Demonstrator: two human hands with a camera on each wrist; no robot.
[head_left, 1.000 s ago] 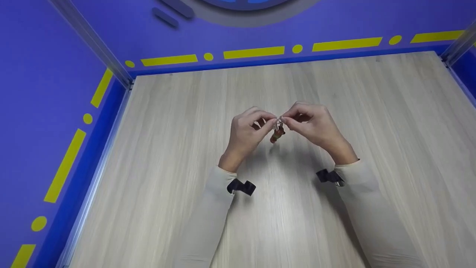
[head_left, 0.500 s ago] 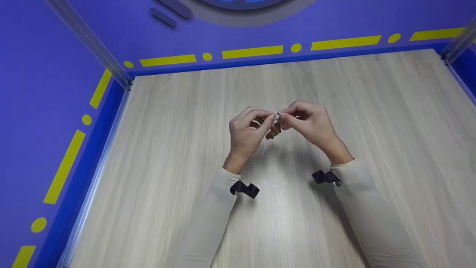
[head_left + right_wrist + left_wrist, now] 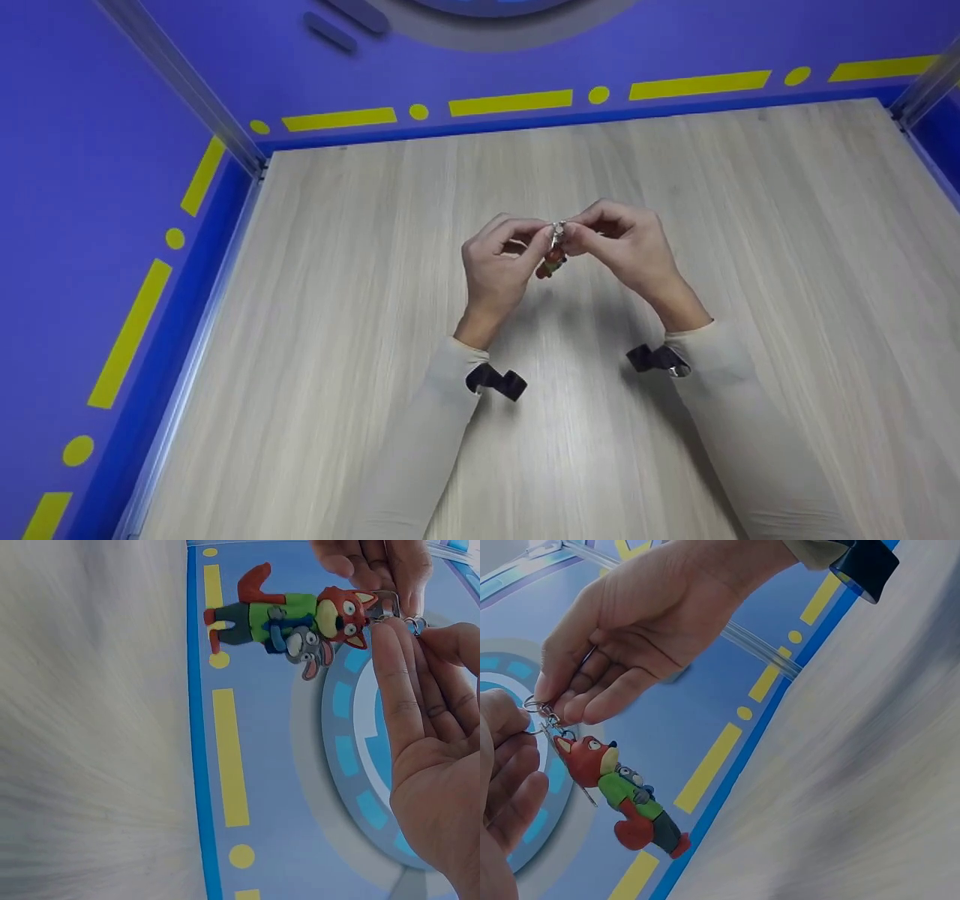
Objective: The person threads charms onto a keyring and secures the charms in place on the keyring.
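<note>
A fox figure keychain (image 3: 553, 262), in a green top with a small grey rabbit at its chest, hangs in the air between my hands. Its red fox head (image 3: 585, 757) joins a small clasp and a silver key ring (image 3: 531, 704). My left hand (image 3: 495, 274) pinches the metal at the top from the left. From the other side, the thumb and fingers of my right hand (image 3: 630, 247) pinch the ring. A thin, flat silver piece (image 3: 583, 787) hangs beside the fox's head; fingers partly hide its upper end.
Below both hands lies a pale wood-grain tabletop (image 3: 337, 300). Blue walls (image 3: 90, 150) with yellow dashes stand at the back and left, joined by a metal corner post (image 3: 187, 82). Each sleeve carries a black band (image 3: 495, 381).
Both hands have risen slightly toward the back wall with the keychain. The figure has shifted a little left, and more of its metal fitting shows between the fingertips.
</note>
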